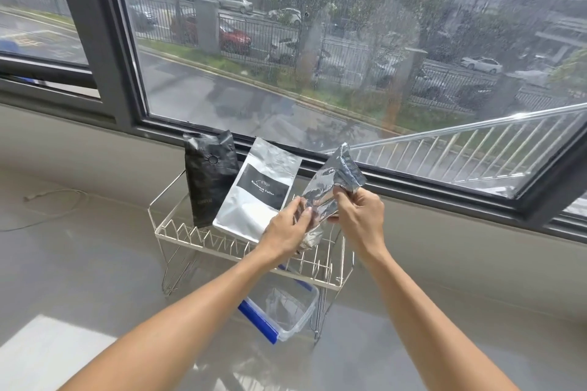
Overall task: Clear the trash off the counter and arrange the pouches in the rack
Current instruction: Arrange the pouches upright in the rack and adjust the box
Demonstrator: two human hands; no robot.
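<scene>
A cream wire rack (178,232) stands on the grey counter below the window. In it a black pouch (211,181) stands upright at the left, and a silver pouch with a black label (254,200) leans beside it. A crumpled silver foil pouch (330,187) is held over the rack's right part, tilted with its top up and to the right. My left hand (286,228) grips its lower end. My right hand (357,216) pinches its middle from the right.
A clear plastic container with a blue handle (286,311) sits on the counter under the rack's front, with crumpled material inside. A thin white cable (50,197) lies on the counter at the left. The dark window frame (413,181) runs just behind the rack.
</scene>
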